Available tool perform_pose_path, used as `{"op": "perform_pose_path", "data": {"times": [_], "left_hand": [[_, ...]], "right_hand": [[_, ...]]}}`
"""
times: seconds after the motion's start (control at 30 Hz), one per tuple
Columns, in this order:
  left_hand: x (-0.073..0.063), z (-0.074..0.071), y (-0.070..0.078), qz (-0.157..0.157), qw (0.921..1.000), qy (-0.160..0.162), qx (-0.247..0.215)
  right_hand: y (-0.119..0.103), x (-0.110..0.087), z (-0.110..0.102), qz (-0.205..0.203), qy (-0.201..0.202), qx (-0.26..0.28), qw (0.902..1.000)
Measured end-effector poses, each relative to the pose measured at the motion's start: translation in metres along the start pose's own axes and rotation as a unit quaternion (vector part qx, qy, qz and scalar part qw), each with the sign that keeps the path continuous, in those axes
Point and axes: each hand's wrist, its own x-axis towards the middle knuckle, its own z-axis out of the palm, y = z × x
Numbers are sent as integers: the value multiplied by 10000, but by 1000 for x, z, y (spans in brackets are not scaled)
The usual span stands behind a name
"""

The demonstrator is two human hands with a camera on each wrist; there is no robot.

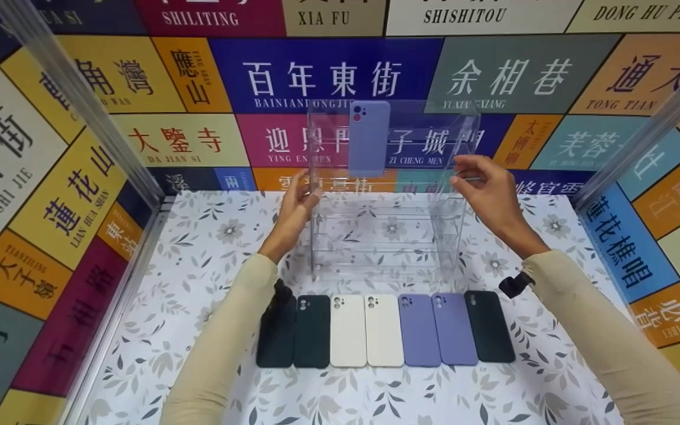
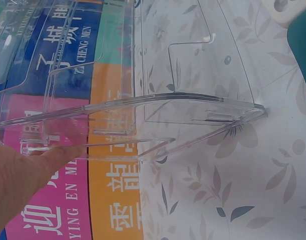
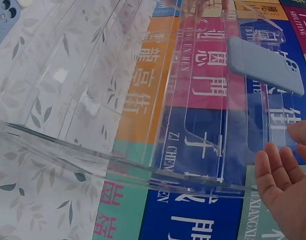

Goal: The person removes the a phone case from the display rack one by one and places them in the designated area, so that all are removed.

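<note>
A clear acrylic tiered display stand (image 1: 387,236) stands upright on the table. On its upper tier, left of the middle, leans a lavender phone case (image 1: 369,139), which looks pale blue in the right wrist view. My left hand (image 1: 293,215) grips the stand's left side panel, with the fingers along its edge in the left wrist view. Beside the right side panel is my right hand (image 1: 487,198), its fingers loosely bent with a gap to the thumb. Whether those fingertips touch the panel is unclear.
In front of the stand lies a row of phone cases: dark ones (image 1: 311,330) at the left, cream ones (image 1: 348,330), purple ones (image 1: 419,330) and a dark one (image 1: 489,326) at the right. A flower-patterned cloth (image 1: 169,360) covers the table. Sign-printed walls (image 1: 328,71) enclose it.
</note>
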Motion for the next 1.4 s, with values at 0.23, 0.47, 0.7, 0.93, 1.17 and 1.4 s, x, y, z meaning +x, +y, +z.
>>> {"op": "perform_pose_path", "data": {"times": [0.23,0.47,0.7,0.93,1.17,1.4], "left_hand": [[-1,0,-1,-20,10000,-13,-12],[-1,-1,-1,-20,10000,-13,4],[-1,-1,-2,26,9999,4,-113],[-1,0,-1,8,10000,3,-72],[-2,0,-1,-12,9999,16,-102],[-3,0,0,8,10000,16,-65]], "right_hand": [[-10,12,8,57,-56,112,9999],[-11,25,20,17,-14,173,9998],[-15,39,35,-104,-60,206,9997],[-19,51,47,-118,-50,270,9996],[-27,61,56,-215,-63,141,9997],[-42,73,66,-108,-156,277,9994]]}}
